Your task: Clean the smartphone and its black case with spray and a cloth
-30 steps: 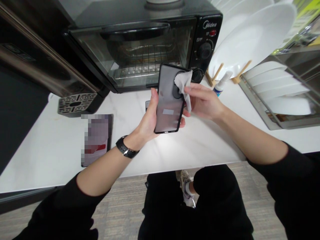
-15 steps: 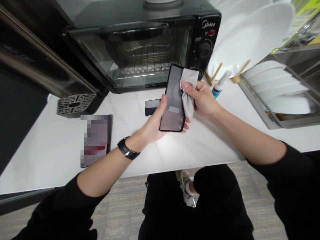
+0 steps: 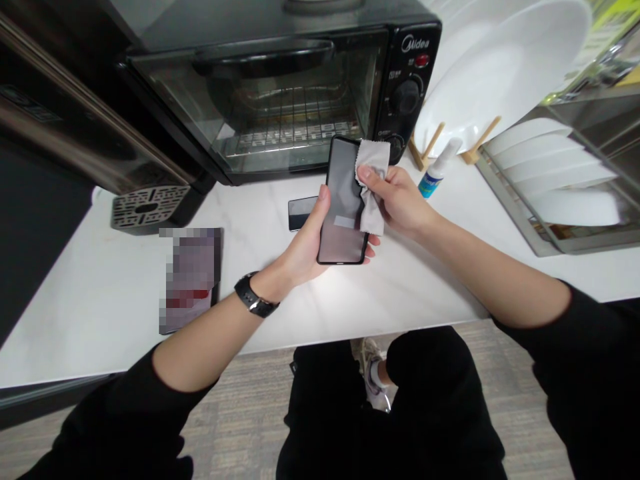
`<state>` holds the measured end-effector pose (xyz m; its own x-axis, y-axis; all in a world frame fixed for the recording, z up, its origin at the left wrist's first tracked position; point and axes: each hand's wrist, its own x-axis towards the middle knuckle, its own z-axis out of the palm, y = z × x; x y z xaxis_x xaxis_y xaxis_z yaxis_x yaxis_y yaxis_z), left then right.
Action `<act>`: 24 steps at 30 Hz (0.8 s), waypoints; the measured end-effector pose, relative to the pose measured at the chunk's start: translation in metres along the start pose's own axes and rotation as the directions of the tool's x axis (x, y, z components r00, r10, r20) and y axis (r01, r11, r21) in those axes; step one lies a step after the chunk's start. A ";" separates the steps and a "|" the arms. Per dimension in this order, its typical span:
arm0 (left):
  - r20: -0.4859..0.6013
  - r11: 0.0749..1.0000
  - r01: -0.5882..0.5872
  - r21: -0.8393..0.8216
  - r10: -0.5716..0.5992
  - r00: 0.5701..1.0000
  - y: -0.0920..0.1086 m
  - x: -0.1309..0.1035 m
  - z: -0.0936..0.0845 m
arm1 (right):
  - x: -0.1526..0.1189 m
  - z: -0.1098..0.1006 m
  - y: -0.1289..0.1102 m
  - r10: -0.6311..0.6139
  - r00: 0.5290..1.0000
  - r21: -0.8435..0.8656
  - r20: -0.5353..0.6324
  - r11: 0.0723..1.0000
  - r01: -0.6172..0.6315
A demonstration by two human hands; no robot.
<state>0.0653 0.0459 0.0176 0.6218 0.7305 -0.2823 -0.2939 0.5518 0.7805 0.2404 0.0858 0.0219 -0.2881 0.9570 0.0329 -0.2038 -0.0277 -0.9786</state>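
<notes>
A dark smartphone is held upright over the counter, its screen facing me. My left hand grips it from below, thumb along the left edge and fingertips showing past the right edge. Pinched in my right hand is a light grey cleaning cloth with a zigzag edge, lying against the phone's upper right side. Behind my left thumb a small dark device lies on the counter, partly hidden. A small spray bottle with a blue label stands beyond my right hand.
A black toaster oven stands behind the phone. At left are a machine with a drip tray and a tablet-like device, its screen pixelated. White plates and a dish rack stand right. The white counter ends near my legs.
The phone's top has tilted slightly left and down. My right hand and the cloth have shifted a little left with it. Both grips are kept.
</notes>
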 end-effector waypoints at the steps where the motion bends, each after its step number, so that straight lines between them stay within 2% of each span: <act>1: -0.006 1.000 -0.010 0.001 0.010 1.000 0.000 0.001 -0.001 | 0.000 0.001 -0.002 0.013 1.000 0.036 0.015 0.999 -0.014; 5: -0.023 0.998 -0.054 0.040 0.055 0.998 -0.002 0.002 -0.003 | -0.002 0.005 -0.006 0.003 1.000 0.076 0.009 0.997 -0.004; 9: -0.020 0.993 -0.044 0.105 0.047 0.999 -0.004 0.001 -0.002 | 0.002 0.000 0.004 -0.071 0.992 -0.070 -0.101 0.996 0.064; 12: -0.023 0.990 -0.026 0.135 0.030 0.999 -0.005 0.001 -0.001 | 0.007 -0.005 0.013 -0.133 0.984 -0.178 -0.116 0.978 0.111; 15: -0.032 0.990 -0.035 0.139 0.039 0.999 -0.004 0.001 -0.001 | 0.010 -0.007 0.015 -0.136 0.987 -0.092 -0.086 0.987 0.128; 19: -0.036 0.984 -0.059 0.170 0.066 0.997 -0.002 0.000 0.000 | 0.009 -0.006 0.007 -0.199 0.970 0.084 -0.139 0.974 0.211; 24: -0.016 0.961 -0.115 0.250 0.123 0.992 -0.002 -0.002 0.000 | 0.011 -0.008 0.000 -0.255 0.952 0.064 -0.167 0.961 0.268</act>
<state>0.0646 0.0440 0.0166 0.5691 0.7992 -0.1934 -0.1725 0.3460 0.9222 0.2451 0.0990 0.0203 -0.0657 0.9668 0.2467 -0.3330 0.2119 -0.9188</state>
